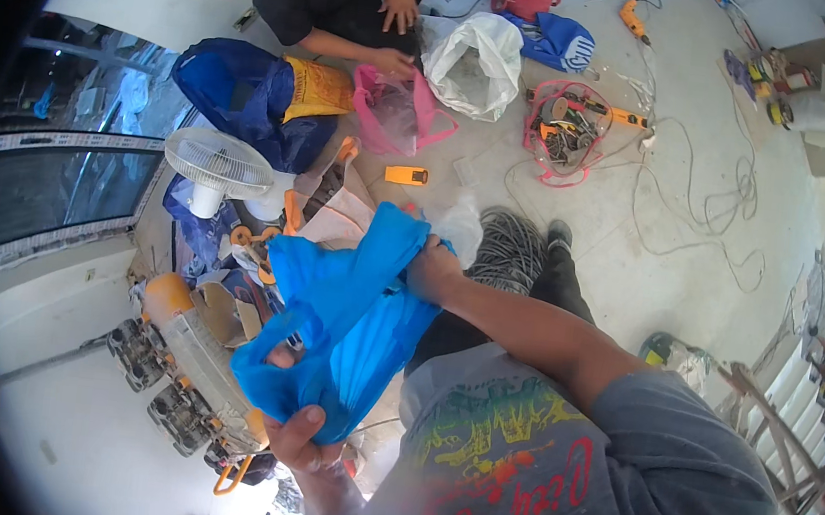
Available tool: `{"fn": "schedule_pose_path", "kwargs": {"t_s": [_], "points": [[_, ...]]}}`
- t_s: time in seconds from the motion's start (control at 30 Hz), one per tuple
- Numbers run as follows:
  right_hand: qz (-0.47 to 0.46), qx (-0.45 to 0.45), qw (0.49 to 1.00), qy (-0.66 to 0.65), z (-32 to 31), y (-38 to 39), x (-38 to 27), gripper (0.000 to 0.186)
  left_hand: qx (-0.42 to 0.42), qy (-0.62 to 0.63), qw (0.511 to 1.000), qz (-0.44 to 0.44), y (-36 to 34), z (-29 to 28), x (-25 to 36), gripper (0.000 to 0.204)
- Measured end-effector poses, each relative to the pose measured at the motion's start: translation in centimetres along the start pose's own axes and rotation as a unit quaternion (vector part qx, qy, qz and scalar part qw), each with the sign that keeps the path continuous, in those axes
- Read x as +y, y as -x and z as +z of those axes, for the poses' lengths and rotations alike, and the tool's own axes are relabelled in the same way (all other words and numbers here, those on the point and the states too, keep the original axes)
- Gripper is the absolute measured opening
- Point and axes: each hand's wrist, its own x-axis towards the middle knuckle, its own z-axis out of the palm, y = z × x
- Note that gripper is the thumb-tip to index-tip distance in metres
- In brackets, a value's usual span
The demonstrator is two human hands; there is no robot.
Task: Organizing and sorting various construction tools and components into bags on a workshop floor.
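A blue bag [365, 328] is held up in front of the wearer's grey shirt, between the two hands, its opening and a wide strap loop facing left. The right hand [434, 268] is at the bag's upper right corner, fingers curled in and pressed together on the gathered cloth. The left hand [308, 438] is at its lower edge, thumb lifted along the outside — the other fingers are mostly hidden, so I cannot tell whether they pinch the cloth. Just right of the blue bag's top lies a coil of dark cable [511, 252]; above and left of it stands a white fan [216, 165]. Directly above the bag, a small yellow device [406, 174] lies on the floor, and farther up is a pink bag [397, 115] — there a co-worker's hand [390, 62] rests at its rim. Left of the blue bag is an open cardboard box [228, 307].
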Motion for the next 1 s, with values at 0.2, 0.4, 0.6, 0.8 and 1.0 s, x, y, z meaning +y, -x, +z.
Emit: {"fn": "schedule_pose_path", "kwargs": {"t_s": [0.2, 0.4, 0.6, 0.8, 1.0], "points": [[-0.100, -0.130, 0.987, -0.001, -1.6, 0.8, 4.1, 0.041, 0.180, 0.001, 0.983, 0.038, 0.7, 1.9, -6.1, 0.065], [-0.179, -0.045, 0.976, -0.119, -5.6, 7.0, 10.9, 0.042, 0.226, -0.047, 0.973, 0.006, 1.1, -3.4, -15.6, 0.058], [-0.118, -0.094, 0.968, -0.198, -14.1, 9.5, 18.9, 0.038, 0.265, 0.067, 0.959, -0.070, 2.2, -4.3, -20.5, 0.063], [-0.056, -0.121, 0.892, -0.432, -21.8, 12.1, 25.3, 0.039, 0.290, 0.084, 0.949, -0.088, 3.1, -8.1, -22.8, 0.061], [-0.032, -0.055, 0.939, -0.339, -24.8, 9.8, 25.7, 0.039, 0.286, 0.062, 0.950, -0.107, 3.4, -8.2, -22.4, 0.062]]}}
